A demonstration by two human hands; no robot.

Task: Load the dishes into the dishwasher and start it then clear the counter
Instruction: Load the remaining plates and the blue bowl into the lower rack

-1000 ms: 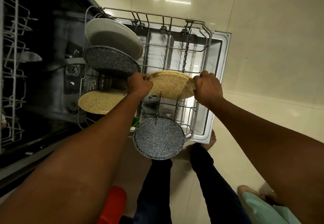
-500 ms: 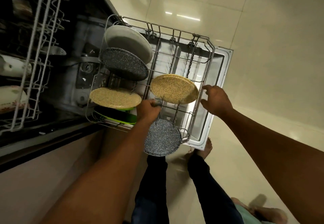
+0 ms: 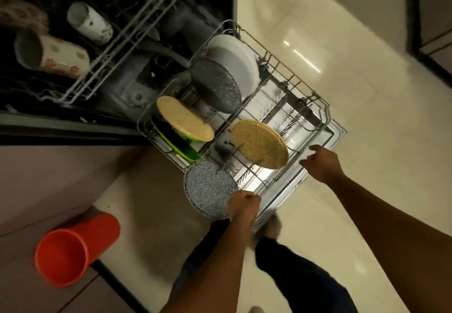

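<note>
Our left hand [image 3: 243, 205] is curled at the near edge of the lower rack [image 3: 326, 110], against the speckled grey plate [image 3: 208, 190] standing there; whether it grips wire or plate we cannot tell. Our right hand [image 3: 320, 163] hangs loosely curled, holding nothing, just beside the rack's right edge. A tan plate [image 3: 259, 143] stands mid-rack. A red cup [image 3: 71, 251] sits near the tabletop's edge.

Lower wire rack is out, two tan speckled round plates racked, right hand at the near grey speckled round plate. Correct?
No: head view shows the left hand at the near grey speckled round plate; right hand hovers apart. Rest holds.
</note>
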